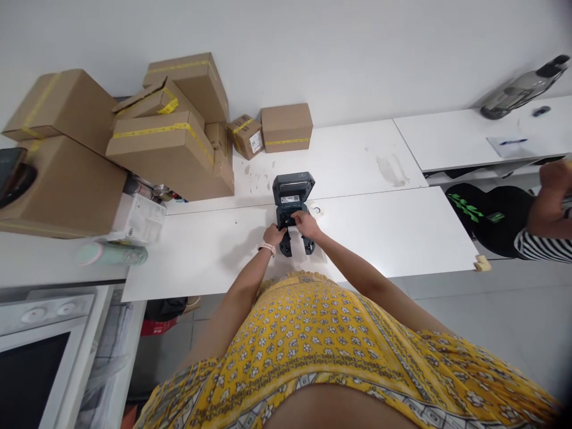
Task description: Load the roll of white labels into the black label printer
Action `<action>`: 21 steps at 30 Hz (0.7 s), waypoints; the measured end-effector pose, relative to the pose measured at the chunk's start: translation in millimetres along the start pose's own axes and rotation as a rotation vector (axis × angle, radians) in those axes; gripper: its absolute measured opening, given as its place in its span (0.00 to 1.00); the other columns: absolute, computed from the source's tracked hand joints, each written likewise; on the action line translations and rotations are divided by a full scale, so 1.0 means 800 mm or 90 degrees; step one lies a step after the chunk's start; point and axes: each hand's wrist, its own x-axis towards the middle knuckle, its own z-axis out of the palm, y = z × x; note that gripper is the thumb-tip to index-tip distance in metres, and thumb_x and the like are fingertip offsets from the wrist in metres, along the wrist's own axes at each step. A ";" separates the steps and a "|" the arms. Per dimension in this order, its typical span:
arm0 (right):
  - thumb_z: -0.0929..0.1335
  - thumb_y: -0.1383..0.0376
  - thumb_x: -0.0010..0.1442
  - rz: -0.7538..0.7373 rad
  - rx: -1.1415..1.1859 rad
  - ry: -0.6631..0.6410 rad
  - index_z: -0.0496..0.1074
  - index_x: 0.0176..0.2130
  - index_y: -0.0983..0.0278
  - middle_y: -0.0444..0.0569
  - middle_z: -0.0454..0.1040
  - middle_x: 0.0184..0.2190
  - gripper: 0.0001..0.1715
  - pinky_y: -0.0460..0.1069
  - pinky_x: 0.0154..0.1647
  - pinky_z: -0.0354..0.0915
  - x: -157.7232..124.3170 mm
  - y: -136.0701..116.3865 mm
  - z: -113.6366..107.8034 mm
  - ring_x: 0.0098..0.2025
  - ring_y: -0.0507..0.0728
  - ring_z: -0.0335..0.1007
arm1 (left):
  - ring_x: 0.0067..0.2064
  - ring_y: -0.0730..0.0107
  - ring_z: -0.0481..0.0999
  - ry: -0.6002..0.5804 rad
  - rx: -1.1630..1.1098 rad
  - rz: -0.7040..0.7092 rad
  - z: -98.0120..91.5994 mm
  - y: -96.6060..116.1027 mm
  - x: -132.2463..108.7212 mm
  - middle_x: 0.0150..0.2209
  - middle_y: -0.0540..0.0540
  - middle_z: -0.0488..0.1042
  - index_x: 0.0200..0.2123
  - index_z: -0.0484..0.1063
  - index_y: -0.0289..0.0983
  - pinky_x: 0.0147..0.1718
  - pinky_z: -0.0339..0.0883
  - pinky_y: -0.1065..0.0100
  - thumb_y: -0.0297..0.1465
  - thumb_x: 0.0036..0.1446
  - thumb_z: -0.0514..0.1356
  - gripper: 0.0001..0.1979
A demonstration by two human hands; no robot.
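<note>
A dark label printer stands on the white table with its lid raised. Out of its front hangs a white paper strip, reaching toward the table edge. My left hand, with a pale pink band at the wrist, is closed around the printer's left side, its thumb at the inner edge. Over the open compartment is my right hand, its fingers pinched together beside the top of the strip. What lies between those fingertips is too small to make out. A small white round item lies just right of the printer.
Taped cardboard boxes are stacked at the left, with smaller ones by the wall. A green bottle lies at the left edge. On the right are a large bottle, a notepad with a pen and another person's arm.
</note>
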 end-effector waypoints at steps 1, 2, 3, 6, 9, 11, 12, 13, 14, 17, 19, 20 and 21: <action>0.57 0.68 0.63 -0.024 -0.056 -0.051 0.70 0.56 0.66 0.55 0.75 0.53 0.26 0.56 0.59 0.61 -0.001 0.001 0.007 0.55 0.62 0.69 | 0.54 0.50 0.74 0.002 0.014 0.002 0.000 0.001 0.000 0.50 0.32 0.75 0.49 0.71 0.34 0.44 0.64 0.63 0.46 0.58 0.59 0.24; 0.59 0.69 0.61 -0.043 -0.111 -0.085 0.69 0.57 0.67 0.57 0.74 0.54 0.27 0.58 0.63 0.57 0.000 0.002 0.013 0.58 0.63 0.67 | 0.54 0.49 0.74 0.002 0.026 0.004 0.000 0.003 0.000 0.50 0.31 0.76 0.48 0.72 0.35 0.44 0.64 0.63 0.46 0.58 0.59 0.23; 0.60 0.69 0.60 -0.058 -0.161 -0.109 0.68 0.58 0.69 0.58 0.74 0.54 0.28 0.60 0.66 0.51 0.002 0.003 0.019 0.60 0.64 0.64 | 0.54 0.49 0.75 0.003 0.038 0.006 -0.001 0.004 0.000 0.49 0.31 0.76 0.47 0.72 0.35 0.44 0.65 0.63 0.46 0.58 0.59 0.23; 0.61 0.69 0.60 -0.075 -0.259 -0.171 0.70 0.57 0.70 0.61 0.75 0.52 0.27 0.65 0.70 0.36 0.009 0.001 0.032 0.65 0.65 0.59 | 0.54 0.47 0.74 0.005 0.061 0.011 0.000 0.006 -0.002 0.49 0.30 0.76 0.47 0.72 0.35 0.44 0.65 0.61 0.45 0.58 0.60 0.22; 0.61 0.69 0.61 -0.067 -0.289 -0.229 0.73 0.53 0.67 0.60 0.76 0.51 0.23 0.69 0.69 0.32 0.013 0.000 0.038 0.64 0.67 0.60 | 0.55 0.46 0.73 0.000 0.051 0.007 0.000 0.009 -0.002 0.50 0.29 0.75 0.48 0.73 0.34 0.47 0.65 0.60 0.41 0.57 0.61 0.20; 0.60 0.67 0.63 -0.051 -0.282 -0.235 0.74 0.53 0.66 0.60 0.76 0.51 0.23 0.72 0.68 0.33 0.013 0.000 0.038 0.61 0.68 0.64 | 0.56 0.46 0.72 -0.004 0.033 0.004 0.000 0.012 0.000 0.50 0.28 0.74 0.46 0.74 0.34 0.49 0.64 0.59 0.36 0.57 0.62 0.16; 0.60 0.65 0.64 -0.043 -0.276 -0.236 0.74 0.53 0.66 0.60 0.76 0.51 0.23 0.73 0.67 0.34 0.013 0.001 0.036 0.60 0.69 0.65 | 0.57 0.46 0.72 -0.007 0.024 0.004 -0.001 0.013 0.001 0.50 0.27 0.74 0.45 0.75 0.33 0.50 0.64 0.60 0.33 0.56 0.62 0.14; 0.61 0.63 0.64 -0.038 -0.268 -0.239 0.73 0.54 0.65 0.60 0.76 0.51 0.22 0.73 0.66 0.36 0.013 0.001 0.034 0.59 0.70 0.66 | 0.57 0.45 0.71 -0.010 0.019 0.008 -0.002 0.014 0.002 0.50 0.27 0.74 0.44 0.75 0.33 0.50 0.63 0.60 0.31 0.55 0.63 0.13; 0.62 0.61 0.64 -0.037 -0.261 -0.245 0.74 0.54 0.64 0.60 0.76 0.51 0.22 0.73 0.66 0.38 0.012 0.002 0.030 0.59 0.71 0.66 | 0.58 0.45 0.71 -0.014 0.019 0.014 -0.003 0.015 0.003 0.51 0.26 0.74 0.43 0.76 0.33 0.51 0.63 0.60 0.29 0.54 0.63 0.12; 0.67 0.58 0.61 -0.050 -0.239 -0.254 0.74 0.53 0.60 0.56 0.76 0.51 0.22 0.72 0.66 0.40 0.004 0.004 0.011 0.59 0.70 0.67 | 0.57 0.44 0.71 -0.025 0.049 0.027 -0.005 0.016 0.004 0.51 0.26 0.73 0.45 0.75 0.31 0.51 0.62 0.59 0.27 0.53 0.63 0.15; 0.69 0.59 0.59 -0.065 -0.152 -0.246 0.73 0.52 0.59 0.53 0.76 0.52 0.22 0.70 0.66 0.44 -0.013 0.008 -0.009 0.59 0.69 0.67 | 0.57 0.44 0.71 -0.027 0.069 0.028 -0.005 0.016 0.004 0.52 0.26 0.73 0.47 0.74 0.31 0.51 0.63 0.58 0.28 0.54 0.61 0.16; 0.69 0.58 0.58 -0.075 -0.065 -0.249 0.73 0.52 0.59 0.52 0.76 0.51 0.22 0.68 0.65 0.49 -0.025 0.012 -0.020 0.58 0.68 0.68 | 0.57 0.45 0.71 -0.026 0.074 0.025 -0.004 0.015 0.004 0.52 0.27 0.73 0.48 0.73 0.32 0.51 0.63 0.58 0.28 0.55 0.61 0.16; 0.70 0.57 0.57 -0.085 0.045 -0.257 0.73 0.52 0.59 0.51 0.76 0.51 0.23 0.66 0.63 0.55 -0.041 0.018 -0.033 0.56 0.66 0.69 | 0.57 0.45 0.71 -0.023 0.077 0.022 -0.003 0.014 0.004 0.52 0.27 0.73 0.49 0.73 0.32 0.51 0.63 0.57 0.29 0.56 0.60 0.16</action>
